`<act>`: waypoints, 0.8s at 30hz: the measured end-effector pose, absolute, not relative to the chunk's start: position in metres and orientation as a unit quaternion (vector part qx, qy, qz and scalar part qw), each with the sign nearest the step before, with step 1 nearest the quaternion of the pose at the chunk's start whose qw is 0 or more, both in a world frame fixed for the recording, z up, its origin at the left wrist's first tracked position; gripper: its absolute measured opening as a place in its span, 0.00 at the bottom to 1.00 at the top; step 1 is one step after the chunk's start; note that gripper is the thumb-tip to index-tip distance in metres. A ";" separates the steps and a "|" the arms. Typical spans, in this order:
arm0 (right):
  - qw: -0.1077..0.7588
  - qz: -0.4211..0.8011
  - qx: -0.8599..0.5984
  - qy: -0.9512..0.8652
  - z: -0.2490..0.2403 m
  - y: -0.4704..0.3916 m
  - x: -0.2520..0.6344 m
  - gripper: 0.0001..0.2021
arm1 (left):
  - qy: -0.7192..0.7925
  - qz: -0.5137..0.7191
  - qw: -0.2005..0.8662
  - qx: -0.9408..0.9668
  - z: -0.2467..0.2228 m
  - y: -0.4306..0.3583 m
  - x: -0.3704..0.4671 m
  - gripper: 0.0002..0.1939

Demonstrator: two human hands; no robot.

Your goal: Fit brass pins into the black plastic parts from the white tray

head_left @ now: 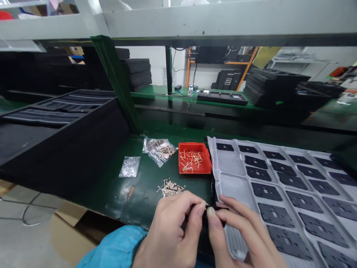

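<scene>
My left hand [174,225] is closed, thumb and forefinger pinched at the edge of a small black part [212,206]. A tiny pale tip shows at that pinch, too small to name. My right hand [240,232] grips the black part between thumb and fingers, most of it hidden behind them. Just beyond my left hand lies a loose pile of small metallic strips [170,188]. Behind the pile stands a red bin [209,163] with thin tan strips [192,158] inside. To the right, a pale compartment tray [227,160] holds several flat black plates [266,191].
Clear bags of strips [164,150] and another clear bag [129,166] lie on the green table [111,197]. A large black divided box [92,141] stands left, beside a green post [114,78]. A grey shelf beam [223,20] crosses above. An open carton [65,234] sits below.
</scene>
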State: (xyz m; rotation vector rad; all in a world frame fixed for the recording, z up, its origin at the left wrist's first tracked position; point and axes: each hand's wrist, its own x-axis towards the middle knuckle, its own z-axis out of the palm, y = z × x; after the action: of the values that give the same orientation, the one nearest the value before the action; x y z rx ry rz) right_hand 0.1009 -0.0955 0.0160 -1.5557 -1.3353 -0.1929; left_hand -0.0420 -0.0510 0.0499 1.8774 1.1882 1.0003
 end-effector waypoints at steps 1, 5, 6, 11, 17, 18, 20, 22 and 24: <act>0.532 -0.069 -0.658 -0.529 0.011 -0.095 0.107 0.08 | 0.467 0.387 0.356 0.711 0.048 -0.050 -0.042 0.14; 0.606 0.063 -0.663 -0.434 0.001 -0.094 0.117 0.18 | 0.462 0.411 0.395 0.680 0.045 -0.046 -0.046 0.16; 0.623 0.117 -0.648 -0.421 0.003 -0.094 0.112 0.19 | 0.455 0.409 0.403 0.680 0.045 -0.045 -0.046 0.16; 0.697 0.280 -0.587 -0.302 0.018 -0.086 0.070 0.21 | 0.434 0.390 0.448 0.678 0.047 -0.045 -0.042 0.17; 0.715 0.342 -0.562 -0.239 0.021 -0.088 0.071 0.14 | 0.478 0.417 0.474 0.611 0.052 -0.052 -0.034 0.18; 0.712 0.351 -0.560 -0.235 0.019 -0.091 0.073 0.14 | 0.482 0.424 0.476 0.601 0.054 -0.052 -0.034 0.18; 0.710 0.319 -0.574 -0.254 0.014 -0.097 0.078 0.11 | 0.482 0.433 0.469 0.600 0.057 -0.051 -0.033 0.18; 0.707 0.216 -0.588 -0.329 0.010 -0.100 0.086 0.08 | 0.477 0.432 0.448 0.621 0.059 -0.051 -0.033 0.17; 0.682 0.103 -0.556 -0.464 0.007 -0.098 0.098 0.12 | 0.475 0.420 0.425 0.646 0.060 -0.052 -0.035 0.17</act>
State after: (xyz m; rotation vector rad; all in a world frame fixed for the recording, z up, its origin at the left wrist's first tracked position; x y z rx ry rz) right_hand 0.0981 -0.0983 0.0065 -1.2469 -1.0406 0.2316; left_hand -0.0352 -0.0523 0.0602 1.6144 1.1885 1.0502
